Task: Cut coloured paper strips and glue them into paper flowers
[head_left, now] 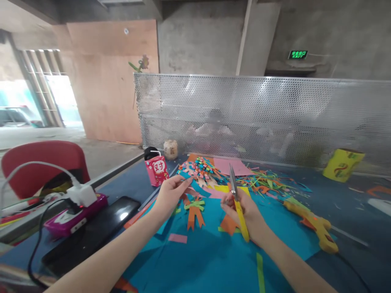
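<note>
My left hand [172, 193] is closed in a pinch at a curved strip of blue paper [201, 189]. In my right hand [249, 209] is a pair of scissors [241, 217] with yellow handles, its blades pointing up and away. Below the left fingertips lies an orange paper piece with forked ends [194, 217] and green strips across its top. Another orange paper piece [228, 224] is partly under the right hand. Beyond both hands sits a heap of small multicoloured paper pieces [201, 169]. A large blue sheet [198, 260] lies beneath everything.
A yellow glue gun [314, 224] lies at the right, near a yellow tape roll [342, 165]. Shredded strips [269, 181] spread behind. At the left are a pink drink carton [157, 170], a black phone [91, 236] and a purple power strip [76, 217]. A perforated metal screen [259, 118] borders the table.
</note>
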{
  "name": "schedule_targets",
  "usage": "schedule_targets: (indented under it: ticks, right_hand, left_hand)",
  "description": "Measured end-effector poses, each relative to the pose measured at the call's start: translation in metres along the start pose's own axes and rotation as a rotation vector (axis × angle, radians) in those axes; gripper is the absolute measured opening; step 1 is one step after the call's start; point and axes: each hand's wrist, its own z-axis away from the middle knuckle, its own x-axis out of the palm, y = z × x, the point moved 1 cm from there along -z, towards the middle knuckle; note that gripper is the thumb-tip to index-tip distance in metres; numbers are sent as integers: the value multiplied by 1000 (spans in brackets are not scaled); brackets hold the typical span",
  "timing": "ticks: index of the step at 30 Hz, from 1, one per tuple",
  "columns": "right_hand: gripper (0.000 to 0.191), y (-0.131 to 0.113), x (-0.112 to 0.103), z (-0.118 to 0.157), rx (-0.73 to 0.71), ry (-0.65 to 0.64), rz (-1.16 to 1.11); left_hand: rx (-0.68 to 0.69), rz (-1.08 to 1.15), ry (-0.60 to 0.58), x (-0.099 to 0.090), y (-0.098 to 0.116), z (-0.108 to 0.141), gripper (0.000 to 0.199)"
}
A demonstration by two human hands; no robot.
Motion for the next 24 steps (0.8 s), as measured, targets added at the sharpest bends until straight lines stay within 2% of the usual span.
schedule_targets:
  ticks: [5,10,14,17,20,24]
  right_hand:
    - [25,-4,1,1,-21,-38,48]
    - [26,-4,8,2,80,-37,-19]
    - [22,-11,8,5,75,-26,44]
    - [19,-16,7,7,-12,2,103]
    - [20,-19,7,9,-66,27,102]
    - [19,-19,7,12,-87,37,144]
  left_hand:
    - [7,58,-95,4,-6,0,26]
    - [-37,200,-141,10,-9,4,21]
    - [-148,236,-272,17,-11,11,40]
    - [-263,247,-242,20,-15,15,49]
    - [-404,326,-171,19,-19,17,42]
    - [-442,428,-280,20,-19,18,23]
